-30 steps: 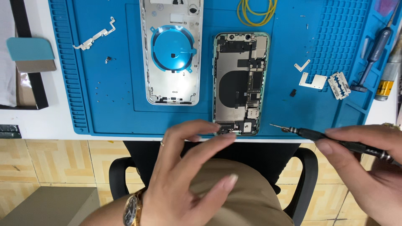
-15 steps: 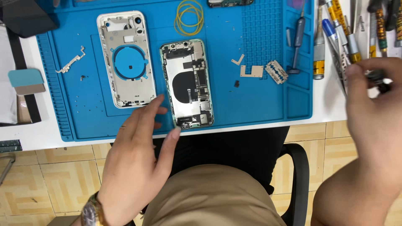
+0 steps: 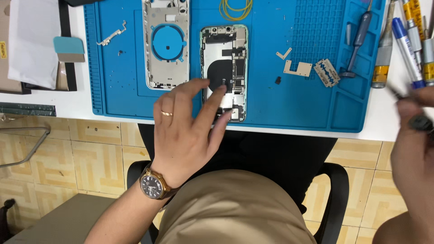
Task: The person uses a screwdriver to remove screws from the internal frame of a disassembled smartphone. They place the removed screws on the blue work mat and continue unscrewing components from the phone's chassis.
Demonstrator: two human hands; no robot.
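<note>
My left hand (image 3: 190,131) spread open, fingertips pinning opened phone (image 3: 224,72) flat on blue mat (image 3: 289,104); right hand (image 3: 413,135) closed around dark tool (image 3: 420,121), near pens (image 3: 407,40).

Right hand (image 3: 413,135) blurred and cut by the right edge; it grips a dark tool (image 3: 418,118), tip and type unclear. Left hand (image 3: 187,124) fingers (image 3: 212,101) cover the lower left of the opened phone (image 3: 224,72), so contact points there are hidden. Empty rear housing (image 3: 166,43) cut off by the top edge, as are the yellow bands (image 3: 235,10). Pens and drivers (image 3: 407,38) at top right run out of frame. Small dark bits on the blue mat (image 3: 289,99) too small to identify.
</note>
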